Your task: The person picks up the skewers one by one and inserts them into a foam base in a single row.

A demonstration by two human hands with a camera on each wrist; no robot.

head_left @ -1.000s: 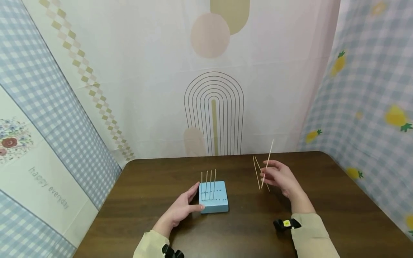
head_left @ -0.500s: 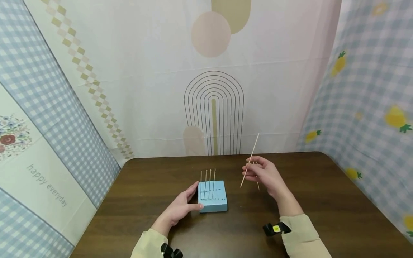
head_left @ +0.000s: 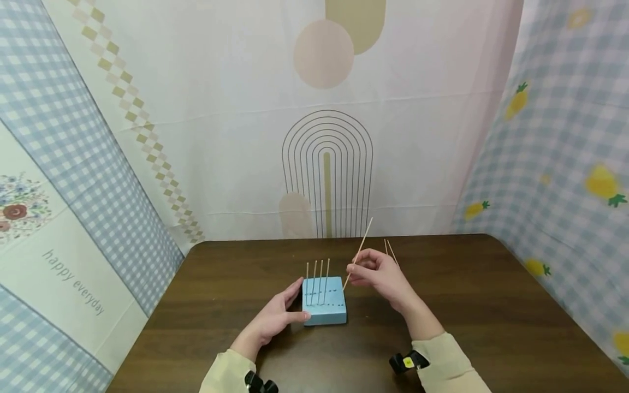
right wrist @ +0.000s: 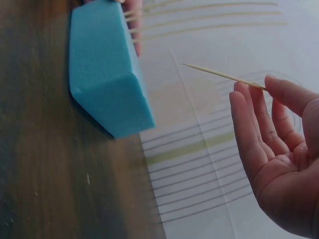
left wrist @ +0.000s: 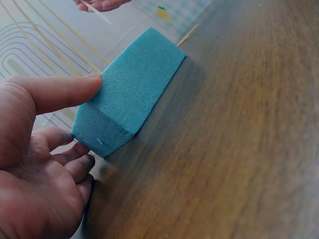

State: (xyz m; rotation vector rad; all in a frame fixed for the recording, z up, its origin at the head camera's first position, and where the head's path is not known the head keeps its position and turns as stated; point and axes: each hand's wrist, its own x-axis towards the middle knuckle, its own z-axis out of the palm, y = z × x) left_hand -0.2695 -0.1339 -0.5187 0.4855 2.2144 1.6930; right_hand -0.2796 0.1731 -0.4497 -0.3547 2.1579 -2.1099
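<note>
A light-blue foam block (head_left: 324,318) with rows of small dark holes on top sits on the table. Several thin skewers (head_left: 314,281) stand upright in its left part. My left hand (head_left: 276,315) grips the block's left side, thumb on the near face and fingers along the left edge. Between thumb and fingertips of my right hand (head_left: 375,274), a wooden skewer (head_left: 362,243) is pinched, tilted with its upper end to the right. Its pointed lower end (right wrist: 199,68) is beside the block's right edge in the head view, and apart from the block in the right wrist view.
Two more skewers (head_left: 392,252) lie on the brown wooden table (head_left: 236,262) behind my right hand, which partly hides them. A patterned white cloth (head_left: 236,136) hangs behind the table, with a checked pineapple cloth (head_left: 555,180) at the right.
The right hand has carried its skewer left, from beside the two lying skewers to the block's right edge. The left hand has stayed on the block.
</note>
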